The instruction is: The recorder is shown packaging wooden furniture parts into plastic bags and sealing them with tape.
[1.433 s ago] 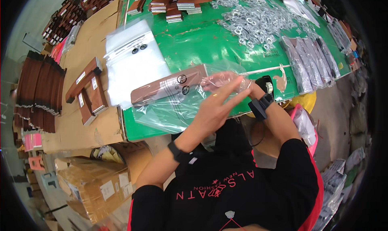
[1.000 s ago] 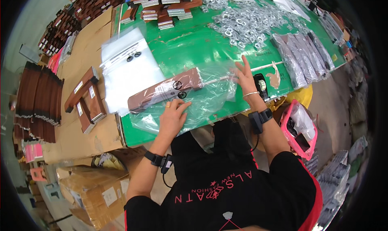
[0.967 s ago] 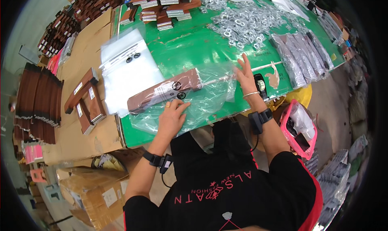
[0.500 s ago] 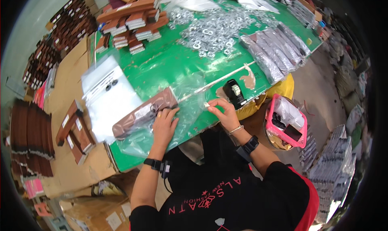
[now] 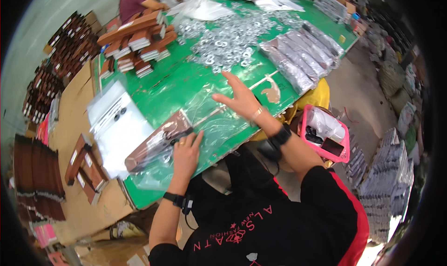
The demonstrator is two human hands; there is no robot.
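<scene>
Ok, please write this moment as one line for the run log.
left hand: flat on clear bag beside brown piece | right hand: open, fingers spread, over bag | surface: green table

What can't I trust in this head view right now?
- Brown strip: wrinkled clear bag glares over it, so its small fittings are unreadable.
- Left hand: palm contact hidden.
- Right hand: motion-blurred, hovering or touching unclear.
- Metal rings: too small to count.

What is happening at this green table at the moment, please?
A person is bagging a brown bar in a clear plastic bag on the green table. The left hand presses on the bagged bar, while the right hand is open, fingers spread above the bag's far end. Piles of small metal parts lie beyond.
</scene>
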